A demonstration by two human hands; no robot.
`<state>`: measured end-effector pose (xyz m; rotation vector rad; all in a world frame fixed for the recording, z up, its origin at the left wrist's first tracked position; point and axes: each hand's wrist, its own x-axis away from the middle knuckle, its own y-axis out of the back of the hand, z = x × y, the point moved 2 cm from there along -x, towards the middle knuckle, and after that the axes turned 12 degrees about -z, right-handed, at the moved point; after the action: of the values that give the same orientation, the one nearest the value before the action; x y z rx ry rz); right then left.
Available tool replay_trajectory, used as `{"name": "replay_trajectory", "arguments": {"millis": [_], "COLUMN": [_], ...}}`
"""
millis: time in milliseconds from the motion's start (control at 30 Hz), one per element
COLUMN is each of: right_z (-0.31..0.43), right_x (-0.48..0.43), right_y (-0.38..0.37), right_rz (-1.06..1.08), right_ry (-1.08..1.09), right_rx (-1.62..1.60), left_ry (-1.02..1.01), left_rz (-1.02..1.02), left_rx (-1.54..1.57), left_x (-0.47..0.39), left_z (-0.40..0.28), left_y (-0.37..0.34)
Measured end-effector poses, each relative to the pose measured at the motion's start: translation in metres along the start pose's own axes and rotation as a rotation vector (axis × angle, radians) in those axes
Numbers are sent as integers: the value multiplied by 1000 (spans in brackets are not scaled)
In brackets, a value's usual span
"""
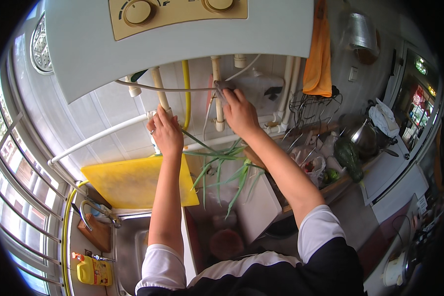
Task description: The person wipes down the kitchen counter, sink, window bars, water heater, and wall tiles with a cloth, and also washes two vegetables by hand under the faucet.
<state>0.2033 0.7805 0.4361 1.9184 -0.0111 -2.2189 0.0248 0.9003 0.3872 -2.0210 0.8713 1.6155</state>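
Both arms reach up under a pale wall-mounted water heater (192,40). My right hand (238,111) pinches a small grey-brown cloth (224,88) at a vertical pipe (218,103) and a thin cable (188,89). My left hand (165,129) has its fingers around the lower end of another vertical pipe (160,87), near a white pipe joint; its fingertips are partly hidden. Just right of that hand runs a yellow gas hose (186,92). Below the hands are green onions (240,162) and a yellow cutting board (133,185) leaning on the wall.
A steel sink (131,236) with a faucet (113,218), a knife block (96,231) and a yellow detergent bottle (94,270) lie lower left. At right are an orange cloth (318,59), a wire rack (312,107), a dark green gourd (347,155) and bagged vegetables. Barred windows line the left.
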Motion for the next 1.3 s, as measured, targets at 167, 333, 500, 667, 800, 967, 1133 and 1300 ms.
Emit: {"name": "replay_trajectory", "arguments": {"millis": [167, 333, 500, 667, 800, 967, 1133, 1300], "right_z": [-60, -79, -30, -73, -115, -92, -106, -145], "right_x": [-18, 10, 64, 89, 93, 98, 102, 100], "right_y": [18, 13, -15, 9, 36, 23, 25, 50], "right_rz": [-169, -142, 165, 234, 189, 328, 343, 198], "right_ry": [-108, -278, -184, -71, -339, -265, -315, -522], "right_rx": [139, 273, -19, 229, 413, 355, 386, 420], "left_ry": [-13, 28, -2, -23, 7, 16, -38, -21], "left_rz": [4, 29, -12, 4, 10, -6, -44, -44], "left_rx": [-28, 20, 13, 49, 61, 15, -22, -7], "left_x": [1, 2, 2, 0, 1, 6, 5, 8], "left_z": [-1, -5, 3, 5, -3, 0, 8, 6], "left_y": [2, -3, 1, 2, -2, -8, -7, -13]}}
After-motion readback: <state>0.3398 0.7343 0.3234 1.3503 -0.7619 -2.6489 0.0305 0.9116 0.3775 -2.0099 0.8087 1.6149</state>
